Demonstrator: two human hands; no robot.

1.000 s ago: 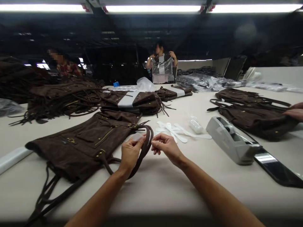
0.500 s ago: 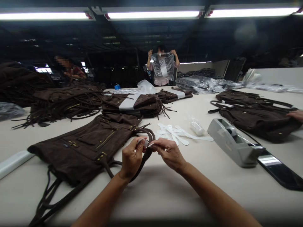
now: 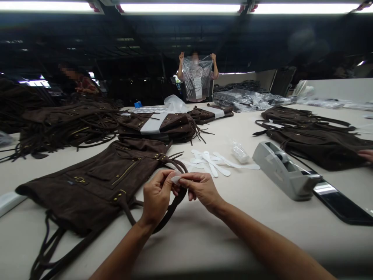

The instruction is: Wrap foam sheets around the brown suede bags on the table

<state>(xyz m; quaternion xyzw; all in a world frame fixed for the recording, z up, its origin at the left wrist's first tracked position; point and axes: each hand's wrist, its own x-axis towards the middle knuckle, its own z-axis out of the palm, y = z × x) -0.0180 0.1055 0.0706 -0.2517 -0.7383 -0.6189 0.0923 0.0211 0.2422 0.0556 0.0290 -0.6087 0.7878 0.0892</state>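
A dark brown handbag [image 3: 96, 171] lies flat on the table, its looped handles [image 3: 176, 202] reaching toward me. My left hand [image 3: 159, 192] and my right hand [image 3: 201, 190] meet at those handles. Both pinch a white strip [image 3: 175, 179] whose rounded end shows between the fingertips, against the handle. How far the strip goes round the handle is hidden by my fingers. Beyond my hands lie several loose white strips [image 3: 208, 161], with a small clear plastic packet [image 3: 239, 151] beside them.
A grey tape dispenser [image 3: 281, 171] and a dark phone [image 3: 344, 204] lie on the right. More brown bags [image 3: 311, 140] rest behind them, a co-worker's hand [image 3: 366, 154] touching one. Stacked bags [image 3: 171, 126] stand farther back. Across the table a person holds up a clear plastic bag [image 3: 198, 79].
The strip's rounded end now shows flat between my fingertips, and my right hand has closed in on my left. Across the table, the person's plastic bag hangs narrower. The whole view has shifted slightly.
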